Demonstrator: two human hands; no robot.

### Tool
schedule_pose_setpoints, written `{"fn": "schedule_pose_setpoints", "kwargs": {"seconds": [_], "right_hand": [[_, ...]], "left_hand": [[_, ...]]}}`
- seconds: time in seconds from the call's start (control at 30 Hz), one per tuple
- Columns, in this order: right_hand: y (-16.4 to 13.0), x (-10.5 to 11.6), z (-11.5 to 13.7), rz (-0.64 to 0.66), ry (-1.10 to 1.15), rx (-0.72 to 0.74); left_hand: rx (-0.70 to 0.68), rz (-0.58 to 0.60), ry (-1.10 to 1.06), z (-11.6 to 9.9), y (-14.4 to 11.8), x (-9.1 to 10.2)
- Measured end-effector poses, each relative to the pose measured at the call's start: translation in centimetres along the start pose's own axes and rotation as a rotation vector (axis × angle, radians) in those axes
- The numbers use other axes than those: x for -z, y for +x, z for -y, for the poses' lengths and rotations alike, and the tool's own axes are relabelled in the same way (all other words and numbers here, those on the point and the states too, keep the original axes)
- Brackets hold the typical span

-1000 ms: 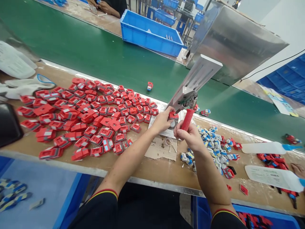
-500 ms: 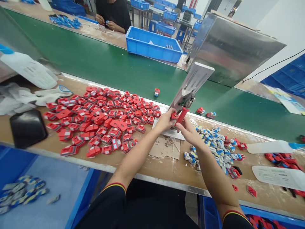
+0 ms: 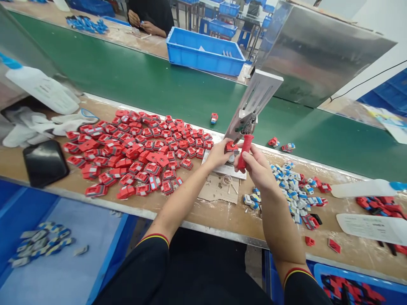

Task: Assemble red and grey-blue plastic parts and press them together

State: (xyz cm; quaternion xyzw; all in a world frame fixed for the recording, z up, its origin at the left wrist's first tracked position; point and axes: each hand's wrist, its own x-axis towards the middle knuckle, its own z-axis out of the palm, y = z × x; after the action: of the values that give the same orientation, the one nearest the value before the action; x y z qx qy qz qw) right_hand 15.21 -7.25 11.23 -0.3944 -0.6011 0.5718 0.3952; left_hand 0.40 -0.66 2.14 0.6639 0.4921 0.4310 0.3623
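My right hand (image 3: 258, 167) grips the red handle (image 3: 244, 150) of a small metal lever press (image 3: 252, 106) that stands at the far edge of the wooden bench. My left hand (image 3: 219, 153) pinches a red plastic part (image 3: 231, 147) seated under the press head, on its white base plate (image 3: 226, 170). A big spread of red parts (image 3: 140, 152) lies to the left of my left hand. To the right of my right hand lies a heap of small blue-and-white pieces (image 3: 291, 190).
A green conveyor belt (image 3: 143, 84) runs behind the bench with a few stray parts on it. Beyond it sit a blue bin (image 3: 206, 53) and another person's hands (image 3: 140, 23). A black tray (image 3: 44, 163), white gloves (image 3: 47, 125) and blue crates below flank me.
The press handle has swung from tilted toward me to more upright, my right hand following it. My left hand stays on the red part. My view shifted slightly.
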Motion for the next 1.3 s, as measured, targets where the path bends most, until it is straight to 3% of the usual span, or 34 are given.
{"fn": "schedule_pose_setpoints", "kwargs": {"seconds": [0.17,0.53,1.03,1.3], "right_hand": [[-1.0,-0.2,2.1,0.02,0.029,-0.057],[-1.2,-0.4,1.7,-0.006,0.096,-0.047],[-0.1,1.0,-1.9,0.088,-0.117,-0.012],[2.8,0.5,-6.1,-0.029,-0.165,0.116]], "left_hand": [[0.026,-0.031,-0.022,-0.1,-0.1,-0.3],[0.011,-0.042,0.031,0.2,0.1,-0.8],[0.027,-0.063,0.06,0.4,-0.2,-0.9],[-0.034,-0.013,0.057,0.3,-0.2,-0.7]]}}
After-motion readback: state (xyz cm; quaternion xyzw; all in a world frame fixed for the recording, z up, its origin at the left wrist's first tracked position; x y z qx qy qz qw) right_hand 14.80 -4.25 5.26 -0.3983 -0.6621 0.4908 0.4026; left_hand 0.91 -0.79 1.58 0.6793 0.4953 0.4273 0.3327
